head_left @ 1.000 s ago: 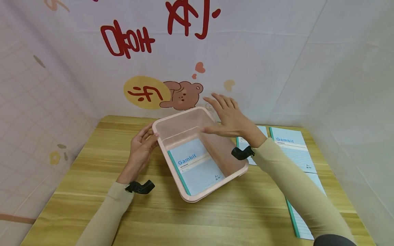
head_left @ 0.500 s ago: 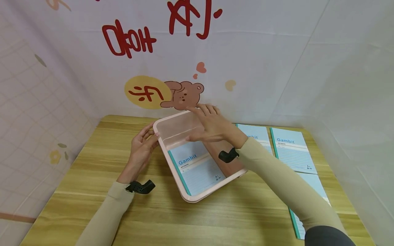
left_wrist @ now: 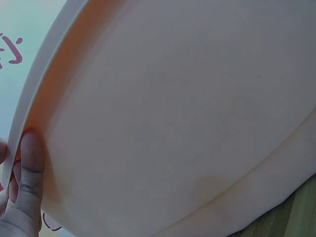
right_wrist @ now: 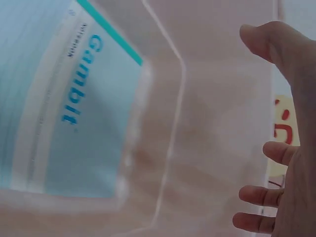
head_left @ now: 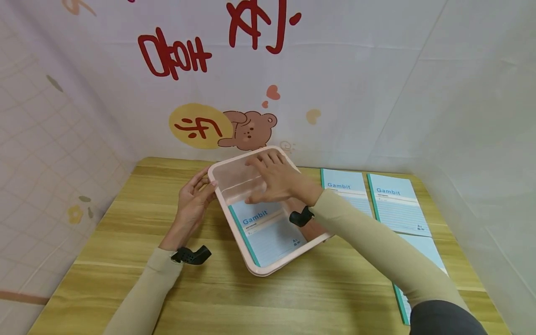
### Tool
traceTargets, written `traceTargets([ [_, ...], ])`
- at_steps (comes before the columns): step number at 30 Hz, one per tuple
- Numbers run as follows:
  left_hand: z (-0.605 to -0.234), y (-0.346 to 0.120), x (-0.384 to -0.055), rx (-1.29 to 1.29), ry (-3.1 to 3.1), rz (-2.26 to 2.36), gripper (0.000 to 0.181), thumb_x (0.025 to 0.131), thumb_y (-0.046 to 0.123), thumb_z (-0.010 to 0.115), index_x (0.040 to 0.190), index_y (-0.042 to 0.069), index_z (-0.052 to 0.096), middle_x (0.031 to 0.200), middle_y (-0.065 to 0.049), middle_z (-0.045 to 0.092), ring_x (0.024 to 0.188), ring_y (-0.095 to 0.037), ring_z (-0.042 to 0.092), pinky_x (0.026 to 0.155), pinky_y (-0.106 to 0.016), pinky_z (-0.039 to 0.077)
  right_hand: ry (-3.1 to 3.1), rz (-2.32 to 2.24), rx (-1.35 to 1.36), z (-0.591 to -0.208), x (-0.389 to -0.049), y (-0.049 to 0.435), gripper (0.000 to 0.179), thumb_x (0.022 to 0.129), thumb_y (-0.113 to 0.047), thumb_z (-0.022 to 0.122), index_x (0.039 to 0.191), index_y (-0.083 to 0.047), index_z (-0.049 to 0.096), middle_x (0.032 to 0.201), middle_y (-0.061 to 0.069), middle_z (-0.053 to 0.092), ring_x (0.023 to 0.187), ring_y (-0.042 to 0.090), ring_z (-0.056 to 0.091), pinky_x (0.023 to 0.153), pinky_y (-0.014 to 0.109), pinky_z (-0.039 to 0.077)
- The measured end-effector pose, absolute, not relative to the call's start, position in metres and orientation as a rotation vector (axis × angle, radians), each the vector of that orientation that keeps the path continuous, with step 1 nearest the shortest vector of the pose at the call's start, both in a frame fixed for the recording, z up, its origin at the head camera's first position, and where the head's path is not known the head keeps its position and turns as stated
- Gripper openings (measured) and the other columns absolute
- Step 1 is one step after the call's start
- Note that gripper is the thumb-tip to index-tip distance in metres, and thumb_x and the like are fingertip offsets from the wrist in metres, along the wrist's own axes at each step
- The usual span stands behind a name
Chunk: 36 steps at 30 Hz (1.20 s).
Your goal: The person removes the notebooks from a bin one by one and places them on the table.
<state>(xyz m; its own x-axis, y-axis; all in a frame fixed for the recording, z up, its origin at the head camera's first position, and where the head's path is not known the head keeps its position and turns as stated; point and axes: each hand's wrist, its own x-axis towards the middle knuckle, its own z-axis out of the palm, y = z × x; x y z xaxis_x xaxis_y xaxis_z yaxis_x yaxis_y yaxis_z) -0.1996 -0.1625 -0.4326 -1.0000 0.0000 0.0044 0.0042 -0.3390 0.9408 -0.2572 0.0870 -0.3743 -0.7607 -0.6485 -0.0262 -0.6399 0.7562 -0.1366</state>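
A pale pink plastic basin point(head_left: 293, 255) stands tilted in the middle of the table. Inside it lies a light blue "Gambit" notebook point(head_left: 264, 237) with a green spine. My left hand point(head_left: 192, 200) grips the basin's left back corner by the rim, thumb at the inner side; the left wrist view shows fingers point(left_wrist: 32, 153) against the basin's outer side point(left_wrist: 163, 108). Over the basin's back part, my right hand point(head_left: 280, 179) has its fingers spread and holds nothing. In the right wrist view, the right hand point(right_wrist: 306, 103) is apart from the notebook point(right_wrist: 94, 128).
To the right lie a notebook point(head_left: 343, 181) near the back edge and a second notebook point(head_left: 399, 209) beside it. More notebook cover point(head_left: 402, 307) shows around my right forearm, partly hidden. A printed white curtain point(head_left: 360, 83) hangs behind the wooden table point(head_left: 201, 298).
My right hand has moved left and lower, from the basin's right back side to over its inside. The left hand and the basin stay where they were.
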Motion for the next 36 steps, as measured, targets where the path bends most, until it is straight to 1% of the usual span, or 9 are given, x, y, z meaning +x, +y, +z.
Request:
traceTargets([
  [5,-0.432,-0.162,-0.200,-0.003,-1.775,-2.584,0.060,0.098,0.002,0.066,0.154,0.006,0.043,0.107,-0.001,0.058,0.092,-0.010,0.066,0.079,-0.019,0.060,2.838,-0.126,-1.085,-0.388,-0.258,0.080,0.093,0.081,-0.081,0.059,0.151,-0.024,0.037,0.153,0.006,0.037,0.143,0.029,0.031,0.119,0.054,0.029],
  [8,-0.432,-0.162,-0.200,0.011,-1.772,-2.583,0.060,0.098,0.001,0.065,0.154,0.006,0.043,0.106,-0.001,0.057,0.091,-0.010,0.066,0.079,-0.020,0.060,2.805,-0.080,-1.089,-0.397,-0.260,0.074,0.093,0.080,-0.083,0.058,0.150,-0.025,0.037,0.152,0.005,0.037,0.142,0.029,0.032,0.120,0.053,0.029],
  [12,-0.431,-0.163,-0.200,0.016,-1.785,-2.575,0.060,0.099,0.002,0.065,0.154,0.006,0.043,0.107,-0.001,0.057,0.093,-0.011,0.066,0.080,-0.020,0.060,2.758,-0.009,-1.081,-0.407,-0.262,0.065,0.094,0.080,-0.085,0.057,0.151,-0.028,0.036,0.152,0.005,0.036,0.142,0.028,0.032,0.120,0.051,0.029],
  [16,-0.431,-0.163,-0.200,0.014,-1.791,-2.579,0.060,0.099,0.002,0.065,0.154,0.006,0.042,0.107,-0.001,0.056,0.095,-0.011,0.065,0.080,-0.020,0.060,2.715,0.063,-1.071,-0.417,-0.262,0.057,0.095,0.080,-0.086,0.055,0.152,-0.028,0.034,0.154,0.005,0.035,0.143,0.027,0.033,0.116,0.051,0.034],
  [21,-0.432,-0.163,-0.200,0.011,-1.775,-2.598,0.060,0.099,0.002,0.065,0.154,0.006,0.042,0.105,0.000,0.056,0.098,-0.012,0.065,0.082,-0.020,0.061,2.681,0.115,-1.076,-0.428,-0.260,0.048,0.095,0.082,-0.086,0.053,0.154,-0.027,0.033,0.154,0.004,0.034,0.145,0.025,0.032,0.120,0.048,0.035],
  [28,-0.431,-0.162,-0.200,-0.001,-1.783,-2.583,0.059,0.099,0.001,0.064,0.154,0.005,0.042,0.103,0.002,0.056,0.098,-0.012,0.065,0.082,-0.021,0.061,2.738,0.193,-1.093,-0.441,-0.259,0.042,0.091,0.082,-0.085,0.053,0.151,-0.028,0.036,0.146,0.005,0.039,0.139,0.024,0.037,0.114,0.047,0.042],
  [35,-0.431,-0.163,-0.200,0.013,-1.800,-2.573,0.059,0.100,0.002,0.064,0.155,0.006,0.042,0.105,0.002,0.058,0.097,-0.010,0.064,0.082,-0.020,0.060,2.652,0.138,-1.074,-0.445,-0.255,0.044,0.087,0.088,-0.080,0.053,0.152,-0.025,0.037,0.154,0.005,0.037,0.144,0.024,0.035,0.121,0.048,0.036],
  [36,-0.431,-0.163,-0.199,0.016,-1.805,-2.570,0.059,0.100,0.002,0.064,0.155,0.006,0.042,0.106,0.002,0.058,0.096,-0.009,0.064,0.082,-0.019,0.060,2.632,0.131,-1.088,-0.446,-0.254,0.044,0.086,0.088,-0.079,0.053,0.151,-0.024,0.037,0.154,0.005,0.037,0.144,0.023,0.035,0.120,0.047,0.037],
])
